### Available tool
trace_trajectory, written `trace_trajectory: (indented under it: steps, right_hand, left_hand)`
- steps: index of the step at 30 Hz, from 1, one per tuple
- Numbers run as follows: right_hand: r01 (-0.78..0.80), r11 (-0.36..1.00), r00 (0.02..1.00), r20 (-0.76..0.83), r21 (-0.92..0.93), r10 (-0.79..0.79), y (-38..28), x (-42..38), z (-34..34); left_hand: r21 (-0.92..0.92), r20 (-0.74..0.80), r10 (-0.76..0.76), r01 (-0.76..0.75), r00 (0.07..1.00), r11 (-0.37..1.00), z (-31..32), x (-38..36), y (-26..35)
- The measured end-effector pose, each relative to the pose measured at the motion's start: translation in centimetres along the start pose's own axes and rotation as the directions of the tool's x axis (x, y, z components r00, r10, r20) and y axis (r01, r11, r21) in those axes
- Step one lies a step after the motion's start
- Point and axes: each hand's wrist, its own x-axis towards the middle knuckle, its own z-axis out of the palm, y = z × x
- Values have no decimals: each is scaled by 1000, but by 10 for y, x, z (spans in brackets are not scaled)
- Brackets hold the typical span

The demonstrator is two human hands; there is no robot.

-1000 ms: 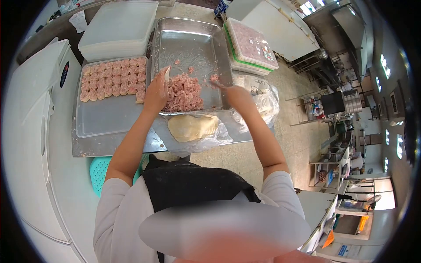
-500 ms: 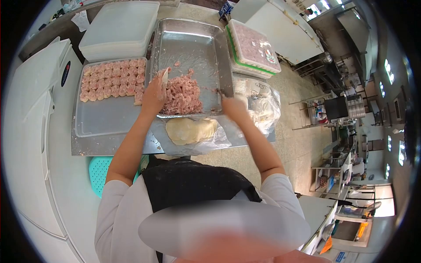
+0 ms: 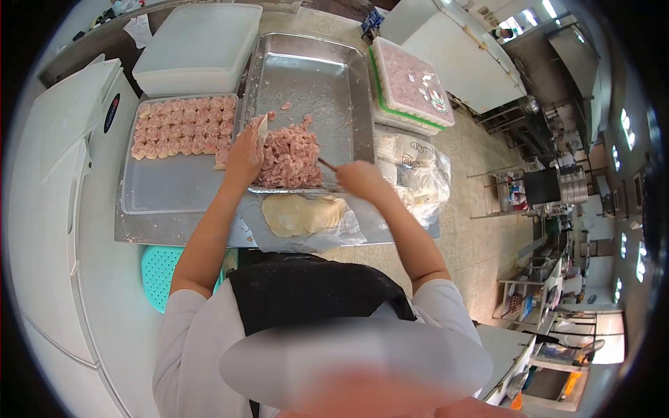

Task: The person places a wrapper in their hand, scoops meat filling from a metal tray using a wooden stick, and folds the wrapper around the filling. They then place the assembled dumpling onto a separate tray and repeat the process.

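Observation:
My left hand (image 3: 244,157) holds a pale dumpling wrapper (image 3: 263,126) upright at the left edge of a heap of pink minced filling (image 3: 289,156). The filling lies in the near part of a large steel tray (image 3: 327,76). My right hand (image 3: 357,175) grips a thin stick (image 3: 326,164) whose tip reaches into the filling from the right. A stack of round wrappers (image 3: 301,213) lies on clear plastic just in front of the tray. To the left, a flat tray (image 3: 167,191) carries rows of finished pink dumplings (image 3: 185,126).
White lidded containers (image 3: 198,45) stand behind the dumpling tray. A green-rimmed box of filled pieces (image 3: 410,80) sits right of the steel tray, with plastic bags (image 3: 412,171) below it. A teal stool (image 3: 159,275) is under the table. A white chest freezer (image 3: 49,181) runs along the left.
My right hand drew back from the far right of the steel tray toward me and now points the stick into the filling. The left hand stayed by the filling.

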Motion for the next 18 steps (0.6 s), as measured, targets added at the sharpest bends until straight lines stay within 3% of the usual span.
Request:
trace_trajectory:
  steps: [2, 5, 6, 7, 8, 9, 11, 15, 17, 18]
  right_hand:
    - [-139, 990, 990, -42, -37, 138, 38, 13, -13]
    - [-243, 970, 964, -112, 2, 242, 73, 47, 2]
    - [-230, 973, 967, -113, 2, 229, 67, 57, 17]
    - [-112, 992, 985, -124, 63, 119, 49, 69, 36]
    - [12, 993, 989, -145, 119, 6, 39, 77, 45]
    - [29, 993, 989, -146, 117, -12, 37, 77, 34]
    - [208, 978, 974, -92, 3, -207, 33, 68, 4]
    - [188, 981, 966, -171, -45, -192, 97, 101, -19]
    - [1, 1000, 986, -167, 24, 3, 114, 132, -2]
    - [17, 1000, 986, -164, 25, -13, 112, 142, 15]
  left_hand:
    - [-9, -41, 16, -16, 999, 1000, 1, 1, -2]
    - [-58, 36, -71, 73, 997, 996, -1, 1, -1]
    - [-129, 26, -180, 181, 983, 975, -5, 5, 4]
    - [-199, 22, -287, 285, 958, 938, -7, 7, 7]
    - [-190, 11, -293, 290, 956, 938, -5, 8, 5]
    - [-183, -3, -363, 356, 932, 916, -1, 7, 3]
    - [-171, -20, -439, 429, 898, 887, 5, 6, 0]
    - [-138, -127, -416, 400, 900, 906, 9, 4, 5]
    - [-98, -188, -389, 377, 902, 921, 9, 5, 6]
    - [-123, -178, -419, 402, 890, 907, 9, 4, 5]
